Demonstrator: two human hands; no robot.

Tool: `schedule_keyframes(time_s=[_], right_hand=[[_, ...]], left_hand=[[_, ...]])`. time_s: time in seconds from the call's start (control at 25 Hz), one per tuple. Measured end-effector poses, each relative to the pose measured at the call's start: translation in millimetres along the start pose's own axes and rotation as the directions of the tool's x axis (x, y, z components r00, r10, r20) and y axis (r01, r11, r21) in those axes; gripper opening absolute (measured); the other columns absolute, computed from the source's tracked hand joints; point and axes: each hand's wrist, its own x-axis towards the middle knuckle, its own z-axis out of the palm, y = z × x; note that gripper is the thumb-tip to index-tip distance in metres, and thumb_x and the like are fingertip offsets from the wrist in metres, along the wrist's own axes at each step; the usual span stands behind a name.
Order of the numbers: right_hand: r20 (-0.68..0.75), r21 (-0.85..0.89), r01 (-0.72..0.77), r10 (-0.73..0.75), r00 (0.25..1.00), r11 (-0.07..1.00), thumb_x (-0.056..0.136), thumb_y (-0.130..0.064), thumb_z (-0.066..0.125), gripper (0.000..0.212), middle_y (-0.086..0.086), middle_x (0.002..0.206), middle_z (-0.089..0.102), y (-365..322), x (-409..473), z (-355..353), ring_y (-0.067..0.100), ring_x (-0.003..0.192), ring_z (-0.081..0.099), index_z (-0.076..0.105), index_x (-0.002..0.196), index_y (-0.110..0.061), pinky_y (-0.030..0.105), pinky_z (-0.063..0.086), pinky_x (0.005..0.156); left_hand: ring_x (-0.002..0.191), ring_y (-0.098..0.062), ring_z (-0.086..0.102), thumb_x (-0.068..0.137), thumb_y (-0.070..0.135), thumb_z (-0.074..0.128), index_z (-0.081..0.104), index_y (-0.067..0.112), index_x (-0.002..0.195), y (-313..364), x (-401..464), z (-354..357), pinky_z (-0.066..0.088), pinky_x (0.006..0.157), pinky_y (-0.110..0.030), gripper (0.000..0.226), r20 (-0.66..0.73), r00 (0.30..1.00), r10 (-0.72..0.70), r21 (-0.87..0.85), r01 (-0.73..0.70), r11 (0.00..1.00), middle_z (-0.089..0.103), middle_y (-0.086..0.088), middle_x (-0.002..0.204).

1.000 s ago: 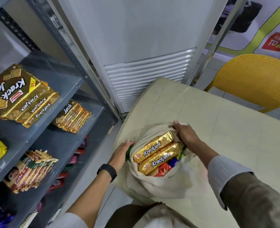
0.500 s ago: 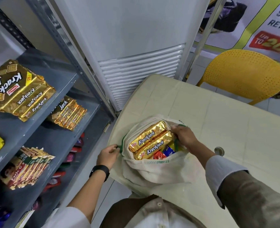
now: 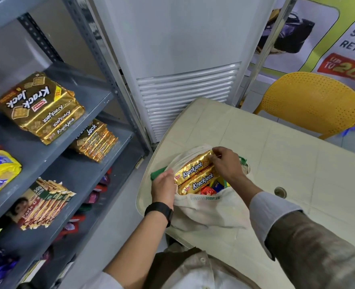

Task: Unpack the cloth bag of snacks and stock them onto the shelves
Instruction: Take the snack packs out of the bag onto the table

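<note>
now my right hand (image 3: pixel 224 163) is pinching the far end of the top krackjack pack (image 3: pixel 193 166), its length running back toward my left hand (image 3: pixel 164 184), which is clutching the cloth bag (image 3: pixel 210 211) rim.

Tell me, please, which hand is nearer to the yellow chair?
The right hand: it rests on the Krackjack packs in the bag, on the yellow chair's side. The left hand holds the bag's opposite edge.
</note>
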Motion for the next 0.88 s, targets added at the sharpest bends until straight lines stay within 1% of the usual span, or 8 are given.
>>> schedule_keyframes(time_s=[0.12, 0.28, 0.36, 0.44, 0.52, 0.64, 0.72, 0.88], right_hand=[[-0.005, -0.02, -0.037, 0.037, 0.999, 0.999, 0.092, -0.036, 0.068, 0.043, 0.011, 0.123, 0.073, -2, 6, 2, 0.031, 0.112, 0.067, 0.068, 0.128, -0.012, 0.039, 0.053, 0.097], [0.0, -0.008, -0.137, 0.137, 0.991, 0.99, 0.088, -0.048, 0.071, 0.043, 0.011, 0.11, 0.074, -7, 14, 5, 0.031, 0.099, 0.07, 0.069, 0.116, -0.016, 0.041, 0.058, 0.087], [-0.006, -0.007, -0.164, 0.163, 0.987, 0.987, 0.085, -0.051, 0.073, 0.043, 0.009, 0.105, 0.074, -8, 17, 7, 0.031, 0.094, 0.07, 0.068, 0.11, -0.017, 0.044, 0.059, 0.085], [-0.018, -0.006, -0.183, 0.183, 0.983, 0.983, 0.083, -0.051, 0.075, 0.041, 0.008, 0.102, 0.075, -8, 19, 9, 0.03, 0.094, 0.07, 0.069, 0.106, -0.018, 0.044, 0.059, 0.085], [-0.033, 0.023, -0.202, 0.202, 0.979, 0.979, 0.08, -0.05, 0.077, 0.04, 0.007, 0.1, 0.075, -6, 20, 12, 0.03, 0.094, 0.071, 0.071, 0.103, -0.018, 0.045, 0.059, 0.086], [-0.043, 0.062, -0.215, 0.218, 0.975, 0.975, 0.081, -0.046, 0.078, 0.042, 0.007, 0.106, 0.076, -7, 19, 14, 0.031, 0.099, 0.071, 0.075, 0.111, -0.017, 0.046, 0.058, 0.091], [-0.038, 0.072, -0.207, 0.21, 0.977, 0.976, 0.084, -0.042, 0.077, 0.039, 0.008, 0.105, 0.078, -6, 20, 16, 0.031, 0.1, 0.071, 0.078, 0.111, -0.014, 0.045, 0.058, 0.092], [-0.06, 0.096, -0.189, 0.196, 0.979, 0.977, 0.09, -0.036, 0.071, 0.025, 0.006, 0.087, 0.076, -17, 12, 12, 0.03, 0.089, 0.072, 0.08, 0.097, -0.013, 0.04, 0.058, 0.083]], left_hand=[[0.088, -0.025, 0.06, 0.094, 0.012, 0.054, 0.064, 0.02, 0.077, -7, -12, -10, 0.049, 0.08, -0.035, 0.022, 0.066, 0.997, -0.04, 0.033, 0.038, 0.999, 0.061, -0.008, 0.09], [0.089, -0.024, 0.062, 0.1, 0.007, 0.052, 0.066, 0.009, 0.103, -5, -28, -5, 0.054, 0.08, -0.03, 0.015, 0.18, 0.982, -0.065, -0.105, 0.085, 0.991, 0.065, -0.011, 0.096], [0.077, -0.022, 0.058, 0.098, 0.003, 0.05, 0.063, 0.014, 0.089, -5, -20, -4, 0.051, 0.069, -0.03, 0.019, 0.135, 0.987, -0.086, -0.079, 0.097, 0.992, 0.06, -0.009, 0.084], [0.059, -0.02, 0.045, 0.094, 0.004, 0.05, 0.055, 0.016, 0.067, -8, -8, -5, 0.038, 0.056, -0.03, 0.03, 0.055, 0.994, -0.094, -0.017, 0.095, 0.995, 0.047, -0.004, 0.067], [0.059, -0.022, 0.041, 0.092, 0.01, 0.053, 0.052, 0.016, 0.062, -6, -6, -6, 0.035, 0.059, -0.03, 0.03, 0.005, 0.993, -0.115, 0.021, 0.115, 0.993, 0.044, -0.002, 0.063], [0.087, -0.028, 0.057, 0.098, 0.019, 0.053, 0.06, 0.012, 0.09, 2, -12, 0, 0.049, 0.084, -0.037, 0.012, -0.014, 0.989, -0.149, 0.065, 0.149, 0.987, 0.06, -0.008, 0.087], [0.11, -0.034, 0.059, 0.099, 0.025, 0.051, 0.057, 0.011, 0.122, 2, -10, 3, 0.048, 0.098, -0.041, 0.028, 0.01, 0.988, -0.155, 0.089, 0.154, 0.984, 0.062, -0.013, 0.117], [0.131, -0.029, 0.049, 0.1, 0.035, 0.049, 0.039, 0.018, 0.151, 3, -9, 5, 0.039, 0.107, -0.038, 0.054, 0.12, 0.987, -0.107, 0.189, 0.083, 0.978, 0.048, -0.009, 0.15]])
